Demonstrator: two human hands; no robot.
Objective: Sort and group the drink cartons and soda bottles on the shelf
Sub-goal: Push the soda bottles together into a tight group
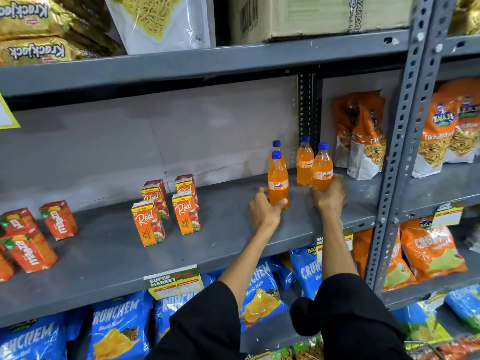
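Note:
Several orange Fanta bottles with blue caps stand at the right of the grey shelf (233, 235). My left hand (263, 210) grips the base of the front left bottle (278, 181). My right hand (329, 197) wraps the base of the front right bottle (322, 168). Two more bottles stand behind, one (304, 162) between the held ones and one (277, 146) mostly hidden behind the left bottle. Several orange Real apple cartons (166, 209) stand grouped mid-shelf. Red Maaza cartons (31, 235) stand at the far left.
Orange snack bags (363, 136) lean at the shelf's right end beside the perforated steel upright (405, 141). Blue Crunchem chip bags (117, 331) fill the shelf below. Krackjack packs (33, 29) and a cardboard box (311, 16) sit on the shelf above.

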